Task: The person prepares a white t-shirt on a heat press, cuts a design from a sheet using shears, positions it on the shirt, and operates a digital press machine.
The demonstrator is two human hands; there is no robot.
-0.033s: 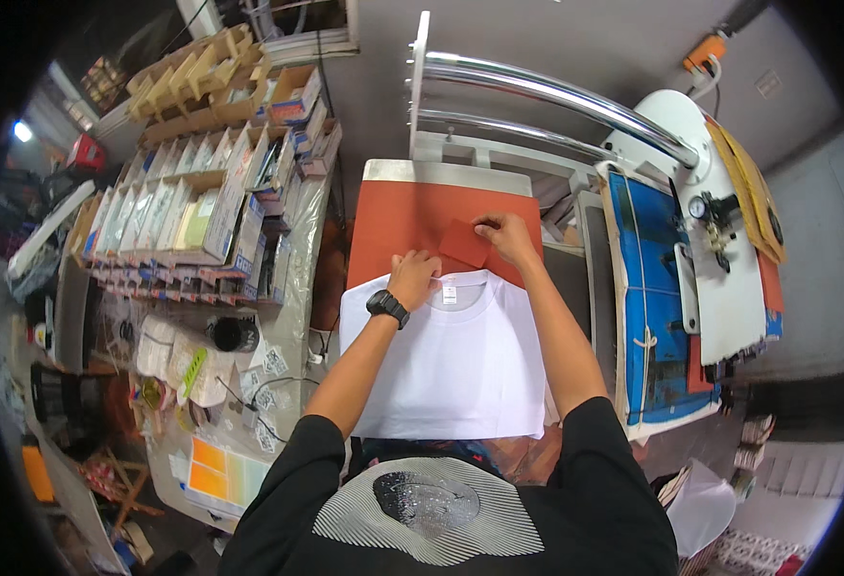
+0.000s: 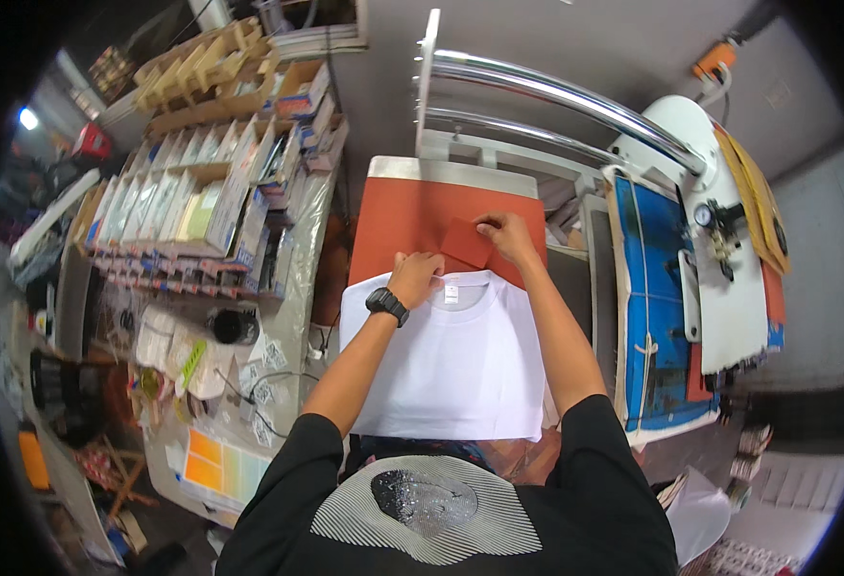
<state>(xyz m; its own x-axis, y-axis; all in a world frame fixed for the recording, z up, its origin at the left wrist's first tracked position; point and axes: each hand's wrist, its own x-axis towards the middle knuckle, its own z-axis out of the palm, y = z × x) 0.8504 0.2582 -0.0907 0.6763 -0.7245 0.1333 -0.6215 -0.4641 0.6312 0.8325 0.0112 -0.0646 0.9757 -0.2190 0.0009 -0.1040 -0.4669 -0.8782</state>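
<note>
A white T-shirt [image 2: 441, 374] lies flat, its neck towards the far end of a red-orange pad [image 2: 395, 216]. Inside the collar a small white label [image 2: 451, 295] shows. My right hand [image 2: 506, 237] pinches the upper right corner of a small red-orange square sheet [image 2: 465, 243], which is tilted just beyond the collar. At the collar's left side is my left hand [image 2: 415, 278], its fingers bent and close together on the shirt's neck edge; the fingertips are partly hidden. A black watch [image 2: 386, 304] is on my left wrist.
On the left table stand cardboard bins [image 2: 187, 216] with sorted packets, a black cup-like holder [image 2: 234, 325] and orange-yellow printed sheets [image 2: 222, 468]. Right of the pad are a blue padded board [image 2: 654, 298] and a white machine head with a gauge [image 2: 703, 214]. Chrome rails [image 2: 546, 86] cross behind.
</note>
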